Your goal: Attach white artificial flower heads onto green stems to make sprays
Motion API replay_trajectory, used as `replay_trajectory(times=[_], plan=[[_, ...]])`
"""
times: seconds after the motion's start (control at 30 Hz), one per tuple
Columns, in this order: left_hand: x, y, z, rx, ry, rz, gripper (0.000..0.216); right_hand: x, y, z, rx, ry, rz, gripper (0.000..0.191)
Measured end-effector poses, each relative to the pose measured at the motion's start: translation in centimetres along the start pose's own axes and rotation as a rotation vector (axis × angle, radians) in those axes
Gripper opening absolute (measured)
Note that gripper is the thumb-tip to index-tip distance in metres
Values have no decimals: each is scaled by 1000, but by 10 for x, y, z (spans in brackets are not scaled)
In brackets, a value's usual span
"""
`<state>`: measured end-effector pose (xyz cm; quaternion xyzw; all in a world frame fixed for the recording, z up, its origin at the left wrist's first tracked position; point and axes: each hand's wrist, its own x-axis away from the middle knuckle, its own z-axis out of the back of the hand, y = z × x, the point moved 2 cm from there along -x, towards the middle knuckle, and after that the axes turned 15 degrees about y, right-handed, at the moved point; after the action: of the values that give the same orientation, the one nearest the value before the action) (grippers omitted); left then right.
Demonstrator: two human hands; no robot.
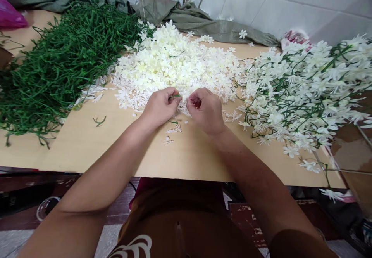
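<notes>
My left hand (162,104) is closed, its thumb and forefinger pinching a green plastic stem (175,95). Close beside it, my right hand (205,108) is closed in a pinch too; what sits between its fingertips is too small to make out. Both hands are at the near edge of a heap of loose white artificial flowers (171,64). Below them on the table lie small white stamen pieces (173,129).
Green plastic stems (78,48) are piled on the left. White flowers on green stems (299,87) form a heap on the right. One stray stem piece (99,121) lies on the tan tabletop (116,153). Grey-green sacking (221,29) runs along the tiled wall.
</notes>
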<state>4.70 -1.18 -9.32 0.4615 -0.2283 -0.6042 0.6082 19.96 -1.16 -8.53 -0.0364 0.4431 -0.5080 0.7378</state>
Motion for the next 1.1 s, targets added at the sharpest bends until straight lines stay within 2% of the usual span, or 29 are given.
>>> replay_trajectory(times=[0.2,0.4,0.57,0.73,0.8,0.97,1.1], plan=[[1,3,0,-60,-37,-2,13,4,6,-5,-35,152,155,12],[1,1,-1,-91,-85,-84,13,7,6,-9,-131,141,169,12],[0,0,5,36,-152,-63,21,3,13,-6,-295,77,53,12],[-3,3,11,196,-64,51,16,-2,21,-5,-551,-30,-232,8],[-3,5,10,225,-62,81,13,-3,21,-6,-626,-58,-294,10],[-1,8,4,266,-71,80,9,1,15,-7,-696,-111,-335,19],[0,8,3,297,-65,100,6,5,11,-7,-655,-74,-316,43]])
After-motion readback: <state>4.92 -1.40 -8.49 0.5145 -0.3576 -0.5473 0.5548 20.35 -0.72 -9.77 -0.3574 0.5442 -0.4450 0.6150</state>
